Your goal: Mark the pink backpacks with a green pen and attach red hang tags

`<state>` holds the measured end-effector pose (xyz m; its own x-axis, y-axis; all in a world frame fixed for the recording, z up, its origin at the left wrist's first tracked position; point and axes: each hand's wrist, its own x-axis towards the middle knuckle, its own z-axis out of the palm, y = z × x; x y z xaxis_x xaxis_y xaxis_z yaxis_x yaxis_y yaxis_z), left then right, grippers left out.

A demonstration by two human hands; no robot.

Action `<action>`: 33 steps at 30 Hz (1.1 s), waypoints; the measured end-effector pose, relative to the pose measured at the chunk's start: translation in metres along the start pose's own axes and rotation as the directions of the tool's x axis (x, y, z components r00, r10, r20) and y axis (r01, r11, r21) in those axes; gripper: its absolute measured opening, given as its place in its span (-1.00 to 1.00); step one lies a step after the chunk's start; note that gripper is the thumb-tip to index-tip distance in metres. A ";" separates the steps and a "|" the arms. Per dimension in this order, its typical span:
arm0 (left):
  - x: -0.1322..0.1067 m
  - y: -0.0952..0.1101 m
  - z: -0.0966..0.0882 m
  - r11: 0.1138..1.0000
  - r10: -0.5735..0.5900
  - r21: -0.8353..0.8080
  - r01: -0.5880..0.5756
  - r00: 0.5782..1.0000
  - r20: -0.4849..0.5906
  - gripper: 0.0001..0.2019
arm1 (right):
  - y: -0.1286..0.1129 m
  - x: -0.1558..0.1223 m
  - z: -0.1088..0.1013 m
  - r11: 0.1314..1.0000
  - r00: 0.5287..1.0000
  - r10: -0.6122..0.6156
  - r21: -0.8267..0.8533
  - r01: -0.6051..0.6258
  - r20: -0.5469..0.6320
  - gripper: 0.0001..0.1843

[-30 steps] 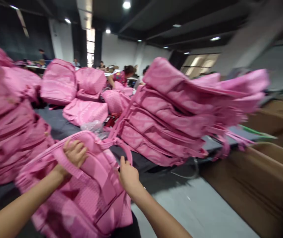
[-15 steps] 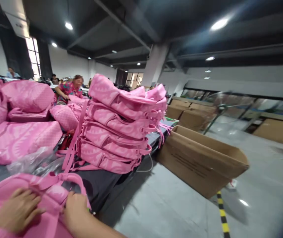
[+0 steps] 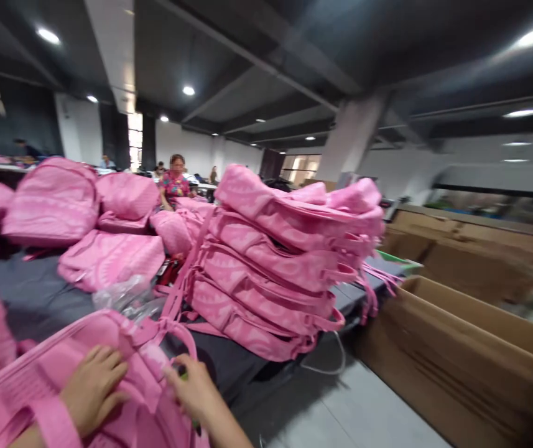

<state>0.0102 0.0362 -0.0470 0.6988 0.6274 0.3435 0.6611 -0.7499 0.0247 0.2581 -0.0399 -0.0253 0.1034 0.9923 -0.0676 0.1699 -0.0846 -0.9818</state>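
Resting the left hand (image 3: 93,389) on the pink bag (image 3: 140,404), I am pressing with fingers lightly bent, not clamping; a strap (image 3: 56,420) is looping over that wrist. The bag is lying right beneath both hands. With the right hand (image 3: 194,389) I am gripping a small tool (image 3: 183,372), too covered to identify, just beside the bag's loop (image 3: 192,342). For clean handling, I am thinking of flattening the cloth under the left palm and angling the tool away from fabric and fingers.

Just beyond the grip, wrap (image 3: 129,297) is lying on the table (image 3: 37,305). Past the right hand, a stack (image 3: 266,267) is blocking the far side, its straps probably risking a snag. Farther right, a carton (image 3: 462,354) is standing; beyond the wrap, more bags (image 3: 112,258) are lying near a co-worker (image 3: 176,185).
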 end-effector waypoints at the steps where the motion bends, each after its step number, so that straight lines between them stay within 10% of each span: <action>1: 0.000 0.005 -0.003 1.000 -0.014 -0.015 0.013 1.000 -0.005 -0.83 | 0.000 0.002 0.004 0.998 0.997 0.040 0.042 -0.043 0.071 -0.25; 7: -0.005 0.006 0.004 0.998 -0.060 -0.040 0.054 0.984 -0.170 -0.85 | 0.002 -0.007 0.016 0.954 0.938 0.176 0.182 -0.237 0.299 0.16; 13: -0.020 -0.006 0.019 0.989 0.013 -0.144 -0.047 0.974 -0.224 -0.74 | 0.013 -0.008 0.025 0.885 0.983 0.122 0.433 -0.169 0.135 -0.23; 21: -0.021 0.000 0.013 0.989 0.043 -0.126 -0.083 0.955 -0.295 -0.76 | 0.019 -0.021 0.067 0.965 0.923 -0.151 0.152 0.215 -0.353 -0.69; 33: -0.023 0.011 0.012 0.995 0.060 -0.054 -0.080 0.952 -0.301 -0.80 | 0.030 -0.007 0.082 0.980 0.891 -0.167 0.025 0.196 -0.421 -0.67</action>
<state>0.0045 0.0160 -0.0656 0.6223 0.4888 0.6114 0.5878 -0.8076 0.0474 0.1826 -0.0416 -0.0688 0.4765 0.8608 0.1789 0.1624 0.1138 -0.9801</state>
